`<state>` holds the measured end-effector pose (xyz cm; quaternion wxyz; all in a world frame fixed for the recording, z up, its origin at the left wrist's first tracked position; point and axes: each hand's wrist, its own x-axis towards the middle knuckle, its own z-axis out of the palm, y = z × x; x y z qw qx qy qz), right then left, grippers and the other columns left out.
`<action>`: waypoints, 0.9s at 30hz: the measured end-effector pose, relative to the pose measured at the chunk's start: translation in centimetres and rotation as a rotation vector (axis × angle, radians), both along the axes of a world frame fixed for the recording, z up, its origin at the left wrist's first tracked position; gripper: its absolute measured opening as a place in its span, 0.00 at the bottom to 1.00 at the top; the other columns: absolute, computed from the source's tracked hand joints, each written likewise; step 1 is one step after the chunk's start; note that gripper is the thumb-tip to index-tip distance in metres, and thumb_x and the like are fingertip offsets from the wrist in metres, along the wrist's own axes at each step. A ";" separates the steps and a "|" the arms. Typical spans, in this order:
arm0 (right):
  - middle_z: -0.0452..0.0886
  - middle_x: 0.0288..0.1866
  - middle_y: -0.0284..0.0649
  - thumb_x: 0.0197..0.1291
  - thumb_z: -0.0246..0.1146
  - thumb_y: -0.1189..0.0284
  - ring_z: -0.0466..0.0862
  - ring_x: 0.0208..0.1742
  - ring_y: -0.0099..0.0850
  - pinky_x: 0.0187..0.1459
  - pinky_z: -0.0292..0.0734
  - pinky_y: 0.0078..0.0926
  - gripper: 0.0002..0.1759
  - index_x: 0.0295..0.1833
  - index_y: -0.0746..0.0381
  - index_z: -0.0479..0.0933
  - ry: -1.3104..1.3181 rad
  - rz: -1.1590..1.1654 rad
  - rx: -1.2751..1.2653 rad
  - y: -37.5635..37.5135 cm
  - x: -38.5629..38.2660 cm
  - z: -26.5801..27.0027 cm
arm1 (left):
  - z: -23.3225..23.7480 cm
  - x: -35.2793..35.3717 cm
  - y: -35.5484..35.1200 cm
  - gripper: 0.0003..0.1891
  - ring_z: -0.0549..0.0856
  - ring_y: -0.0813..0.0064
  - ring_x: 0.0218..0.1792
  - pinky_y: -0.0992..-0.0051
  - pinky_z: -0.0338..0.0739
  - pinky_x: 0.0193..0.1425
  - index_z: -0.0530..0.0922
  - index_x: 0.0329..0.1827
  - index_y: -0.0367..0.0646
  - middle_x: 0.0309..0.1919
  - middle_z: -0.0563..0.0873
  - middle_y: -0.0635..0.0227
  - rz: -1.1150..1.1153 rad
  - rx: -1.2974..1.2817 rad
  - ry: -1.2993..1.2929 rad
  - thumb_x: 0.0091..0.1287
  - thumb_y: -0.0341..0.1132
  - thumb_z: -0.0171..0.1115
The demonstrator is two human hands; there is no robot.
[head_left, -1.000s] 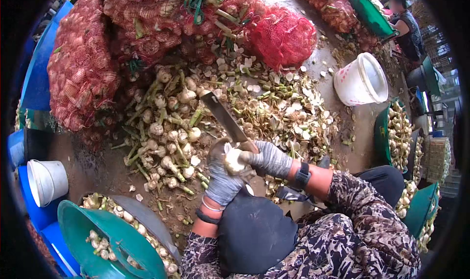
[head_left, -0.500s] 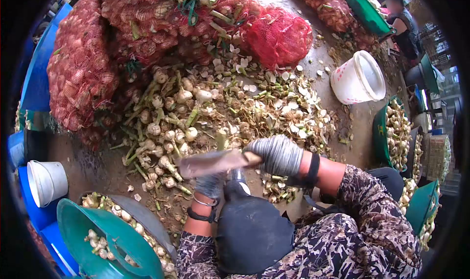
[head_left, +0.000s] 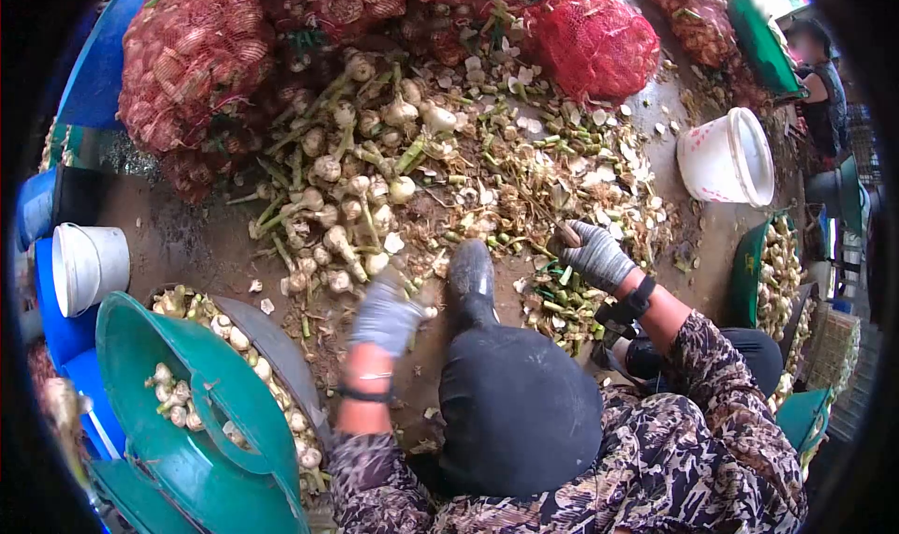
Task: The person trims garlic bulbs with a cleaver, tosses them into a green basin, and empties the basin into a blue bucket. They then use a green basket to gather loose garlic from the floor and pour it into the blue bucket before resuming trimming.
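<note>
My right hand (head_left: 597, 255), in a grey wrapped glove, is closed on the handle of a knife (head_left: 566, 234). Its blade, seen nearly edge-on, points away over the trimmings (head_left: 524, 173). My left hand (head_left: 386, 318), gloved too, is smeared by motion beside the near edge of the garlic heap (head_left: 328, 169); its fingers and anything in them cannot be made out. Between the hands are my boot (head_left: 471, 272) and dark-covered knee (head_left: 520, 407). At the far lower left a blurred garlic bulb with its stalk (head_left: 64, 412) appears close to the camera, beside a green basin (head_left: 140, 337).
Red mesh sacks (head_left: 192, 61) line the back, with a bright red one (head_left: 599, 47) further right. White buckets stand left (head_left: 98, 262) and right (head_left: 707, 159). Garlic fills a green tub (head_left: 749, 272) at right. Another person (head_left: 819, 89) is at the upper right.
My right hand has moved right with the knife, whose blade has swung from crosswise to pointing away. My left hand has come out from behind the blade, and the blurred bulb has appeared at lower left.
</note>
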<state>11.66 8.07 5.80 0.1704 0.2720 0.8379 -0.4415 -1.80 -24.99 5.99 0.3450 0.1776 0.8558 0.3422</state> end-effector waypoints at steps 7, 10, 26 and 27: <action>0.82 0.31 0.34 0.59 0.68 0.69 0.79 0.35 0.21 0.41 0.77 0.26 0.11 0.46 0.60 0.80 -0.047 0.073 0.042 -1.7 -0.6 0.3 | -15.1 6.9 -0.7 0.37 0.86 0.57 0.42 0.60 0.80 0.50 0.71 0.57 0.36 0.42 0.85 0.50 -0.065 -0.458 0.321 0.51 0.52 0.75; 0.84 0.35 0.49 0.58 0.68 0.58 0.85 0.38 0.45 0.40 0.78 0.36 0.17 0.46 0.57 0.79 0.008 0.192 0.059 -3.1 -1.0 1.2 | -18.5 6.1 -1.1 0.33 0.84 0.68 0.42 0.68 0.80 0.50 0.70 0.57 0.36 0.44 0.84 0.59 0.418 0.206 -0.268 0.52 0.40 0.77; 0.81 0.29 0.44 0.61 0.60 0.63 0.84 0.27 0.48 0.27 0.76 0.46 0.21 0.60 0.52 0.70 0.243 0.669 0.268 -6.3 -4.3 5.4 | -2.7 0.3 6.4 0.21 0.82 0.68 0.53 0.65 0.75 0.61 0.78 0.58 0.45 0.52 0.83 0.63 -0.341 0.167 -0.140 0.71 0.49 0.57; 0.81 0.29 0.45 0.60 0.60 0.64 0.84 0.28 0.48 0.27 0.76 0.46 0.23 0.62 0.52 0.69 0.135 0.697 0.268 -6.4 -4.4 5.4 | -3.7 0.5 6.3 0.21 0.82 0.68 0.53 0.65 0.75 0.60 0.78 0.58 0.46 0.52 0.84 0.63 -0.394 0.121 -0.132 0.71 0.49 0.57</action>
